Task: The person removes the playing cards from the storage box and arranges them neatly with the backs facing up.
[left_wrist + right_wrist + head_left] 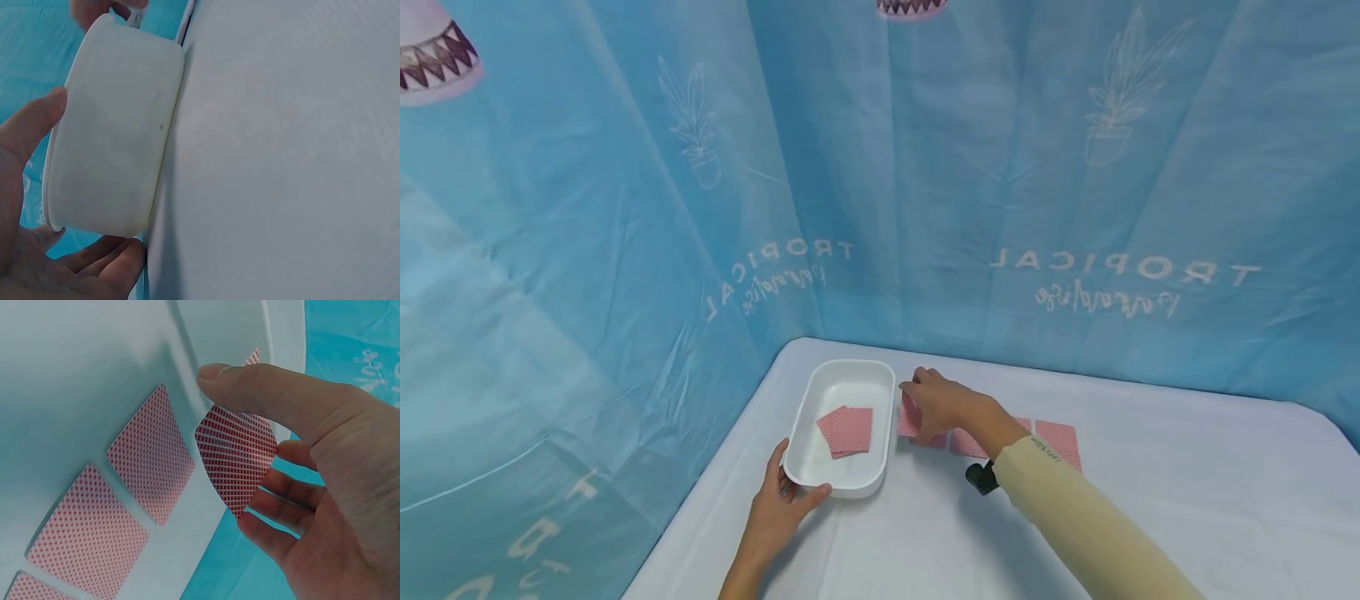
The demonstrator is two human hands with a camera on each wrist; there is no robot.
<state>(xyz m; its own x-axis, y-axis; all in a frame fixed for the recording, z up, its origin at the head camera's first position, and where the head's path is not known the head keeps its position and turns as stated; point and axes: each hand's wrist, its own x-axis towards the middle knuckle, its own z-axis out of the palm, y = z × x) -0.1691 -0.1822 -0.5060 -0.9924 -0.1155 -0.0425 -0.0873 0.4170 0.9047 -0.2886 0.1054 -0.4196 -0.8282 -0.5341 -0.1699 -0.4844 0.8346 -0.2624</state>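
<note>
My left hand (775, 508) grips the near left corner of a white plastic container (891, 433), thumb at the rim and fingers around the side. Inside it lie overlapping playing cards (852, 431), red-patterned backs up. Just right of the container, my right hand (943, 404) pinches another playing card (234, 456) between thumb and fingers; the card bows in its grip. A row of cards lies face down on the table, with one card (156, 456) nearest the hand, a second card (87, 531) beside it and a third (1060, 442) at the right end, partly behind the forearm.
The table (1195, 500) has a white cover with rounded far corners. Blue printed curtains (925, 183) hang close along its far and left edges. A small black device (981, 477) shows below the right wrist.
</note>
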